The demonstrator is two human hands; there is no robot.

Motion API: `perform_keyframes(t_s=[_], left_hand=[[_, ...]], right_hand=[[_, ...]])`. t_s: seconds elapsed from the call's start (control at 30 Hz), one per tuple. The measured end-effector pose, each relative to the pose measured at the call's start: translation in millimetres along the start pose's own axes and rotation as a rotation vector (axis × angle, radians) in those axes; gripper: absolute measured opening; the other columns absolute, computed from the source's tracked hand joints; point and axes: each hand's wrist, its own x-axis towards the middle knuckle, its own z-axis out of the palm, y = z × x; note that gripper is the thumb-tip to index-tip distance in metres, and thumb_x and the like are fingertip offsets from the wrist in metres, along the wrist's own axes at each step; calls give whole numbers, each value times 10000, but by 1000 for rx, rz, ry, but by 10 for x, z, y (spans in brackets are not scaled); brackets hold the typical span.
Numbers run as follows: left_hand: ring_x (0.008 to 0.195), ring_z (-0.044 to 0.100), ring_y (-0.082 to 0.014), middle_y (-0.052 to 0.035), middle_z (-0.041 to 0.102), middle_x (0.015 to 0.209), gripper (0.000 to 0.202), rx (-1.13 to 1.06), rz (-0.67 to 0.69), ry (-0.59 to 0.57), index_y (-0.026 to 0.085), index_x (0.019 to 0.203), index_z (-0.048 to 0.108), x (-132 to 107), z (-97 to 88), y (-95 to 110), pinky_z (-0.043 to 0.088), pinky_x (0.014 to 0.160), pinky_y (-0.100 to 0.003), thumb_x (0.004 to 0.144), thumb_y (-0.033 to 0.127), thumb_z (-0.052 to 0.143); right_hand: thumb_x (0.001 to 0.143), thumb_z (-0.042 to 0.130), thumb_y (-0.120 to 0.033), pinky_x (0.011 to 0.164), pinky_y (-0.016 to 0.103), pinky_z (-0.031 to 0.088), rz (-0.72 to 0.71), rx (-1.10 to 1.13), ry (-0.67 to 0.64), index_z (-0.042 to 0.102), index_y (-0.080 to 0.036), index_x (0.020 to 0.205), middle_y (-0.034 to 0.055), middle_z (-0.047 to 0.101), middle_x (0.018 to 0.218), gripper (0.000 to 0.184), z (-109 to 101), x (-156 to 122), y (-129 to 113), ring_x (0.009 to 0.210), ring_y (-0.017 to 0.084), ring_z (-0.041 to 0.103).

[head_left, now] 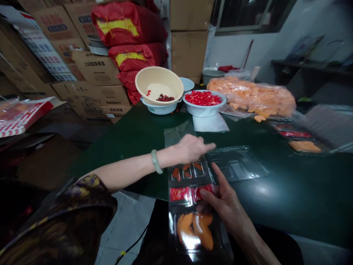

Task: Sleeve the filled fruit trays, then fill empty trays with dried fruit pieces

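Observation:
A clear plastic tray, apparently inside a clear bag, reaches from my lap over the table edge. Its near compartment holds orange shaped pieces. Two red packets sit in the middle, with small red-orange pieces beyond. My right hand grips the tray's right side, thumb on top by one packet. Over the far end lies my left hand, one finger stretched rightward and the others curled; whatever is under them is hidden. A clear empty tray rests just right of it.
Behind stand a cream basin with dark red bits and a white bowl of red packets. A big bag of orange pieces lies at back right, near filled trays. Cartons and red sacks are stacked behind.

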Motion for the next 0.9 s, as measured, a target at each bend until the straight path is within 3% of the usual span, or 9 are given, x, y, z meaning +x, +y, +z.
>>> perform_keyframes(t_s=[0.17,0.2,0.27,0.37,0.5,0.6,0.7,0.8,0.9], left_hand=[[588,548,-114,-2,569,667,149,-395,-507,859,169,811,571,-150,-162,-438,411,557,-237,757,90,456],[558,541,-105,17,549,624,84,-543,-607,985,171,767,542,-247,-133,-478,415,541,-226,753,116,480],[486,531,-100,48,499,545,77,-829,-871,1073,182,707,473,-483,-3,-486,402,468,-206,723,186,549],[433,533,-122,59,459,480,208,-984,-1216,1007,194,664,403,-870,278,-348,378,405,-203,685,271,596],[445,492,-106,64,496,504,288,-794,-1295,885,168,908,526,-1273,491,-80,369,471,-204,639,195,626],[543,507,-120,24,560,625,492,-290,-1139,428,215,1180,514,-1411,472,49,349,533,-224,697,131,552],[689,530,-191,-66,583,757,263,35,-901,29,185,954,652,-1425,406,104,346,551,-278,780,145,457],[908,486,-274,-135,573,961,209,94,-766,11,150,652,629,-1390,341,105,378,653,-354,794,176,477],[979,425,-285,-135,534,1074,225,149,-651,122,145,613,604,-1365,297,64,374,716,-393,805,212,509]], right_hand=[[730,708,-342,487,253,478,-74,92,-10,101,-288,1441,-30,650,625,936,-96,-82,-44,503,158,622],[718,721,-330,479,250,476,-55,132,-23,138,-300,1433,-29,650,639,923,-112,-79,-44,498,155,619],[692,746,-304,477,249,477,9,230,-75,211,-312,1411,-26,650,664,897,-132,-55,-32,494,150,614],[676,762,-265,512,239,484,117,360,-163,324,-280,1368,-27,643,664,819,-130,-1,23,502,129,604],[664,770,-273,428,189,428,298,365,-334,353,-234,1358,7,664,682,811,-93,68,135,436,113,584],[649,777,-300,397,165,405,395,337,-407,325,-199,1374,19,662,634,859,-53,99,189,443,133,605],[696,740,-294,442,162,446,427,301,-457,334,-187,1371,25,666,638,795,-19,100,201,474,125,621],[684,744,-294,471,176,470,426,319,-480,362,-193,1354,27,673,689,778,-5,87,223,478,117,618],[648,766,-297,453,190,458,420,347,-477,364,-204,1351,28,674,743,814,2,74,263,489,129,621]])
